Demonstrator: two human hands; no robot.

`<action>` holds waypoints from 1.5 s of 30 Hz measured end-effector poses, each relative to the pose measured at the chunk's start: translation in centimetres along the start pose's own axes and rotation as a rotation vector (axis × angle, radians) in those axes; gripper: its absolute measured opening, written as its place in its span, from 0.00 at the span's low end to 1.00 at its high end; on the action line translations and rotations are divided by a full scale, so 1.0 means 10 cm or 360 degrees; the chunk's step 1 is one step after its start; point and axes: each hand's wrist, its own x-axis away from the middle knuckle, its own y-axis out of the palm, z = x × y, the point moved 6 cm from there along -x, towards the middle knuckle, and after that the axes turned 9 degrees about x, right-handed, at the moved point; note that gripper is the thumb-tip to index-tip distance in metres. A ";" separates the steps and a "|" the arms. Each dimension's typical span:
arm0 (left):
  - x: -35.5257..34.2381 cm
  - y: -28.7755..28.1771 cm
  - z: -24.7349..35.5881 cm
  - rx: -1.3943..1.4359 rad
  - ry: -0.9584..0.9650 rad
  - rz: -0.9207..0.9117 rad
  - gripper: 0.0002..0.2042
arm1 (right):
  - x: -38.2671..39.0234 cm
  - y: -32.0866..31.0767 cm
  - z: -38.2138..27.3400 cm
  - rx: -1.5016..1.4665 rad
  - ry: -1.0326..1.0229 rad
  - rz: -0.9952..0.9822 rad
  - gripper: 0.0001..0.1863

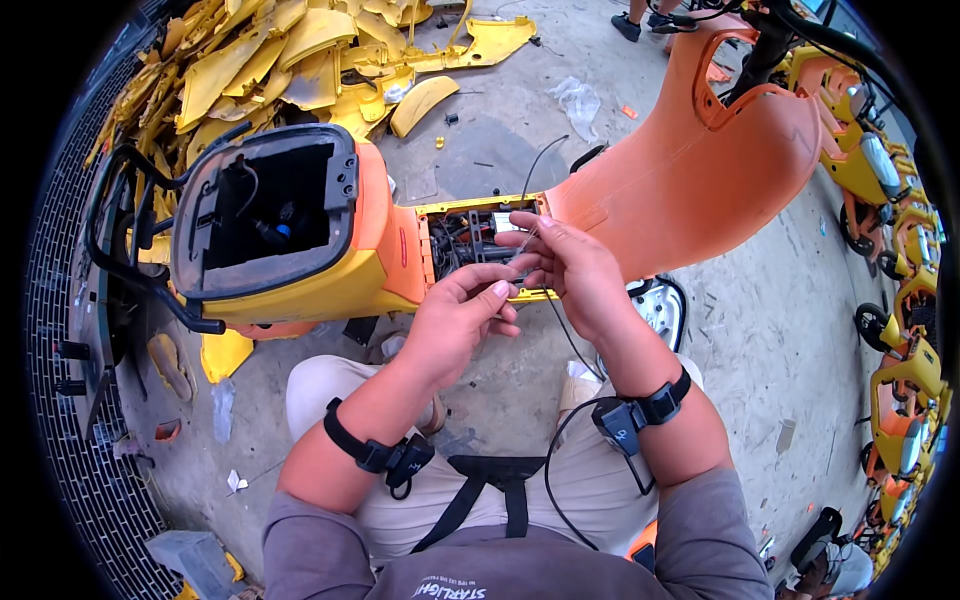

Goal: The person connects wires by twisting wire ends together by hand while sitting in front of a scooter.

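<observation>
Over the open wiring bay (455,240) of an orange and yellow scooter body, my left hand (470,315) has its fingers curled, thumb and forefinger pinched on a thin cable (570,335). My right hand (560,260) is just above and right of it, fingers bent round the same thin strand near its upper part; exactly what lies between the fingertips is hard to make out. The bay holds tangled black wires and small parts. Left of it is the open black-rimmed box (195,240); right of it rises the orange front panel (690,180).
A pile of yellow panels (230,70) lies at the upper left on the concrete floor (760,380). Several yellow scooters (900,380) line the right side. Another person's legs (630,22) show at the top. A grey container (195,560) stands at the lower left.
</observation>
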 end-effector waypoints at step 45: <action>0.06 0.03 0.02 -0.0059 -0.0043 0.0002 0.19 | -0.07 0.01 0.18 -0.0226 -0.0013 -0.0183 0.14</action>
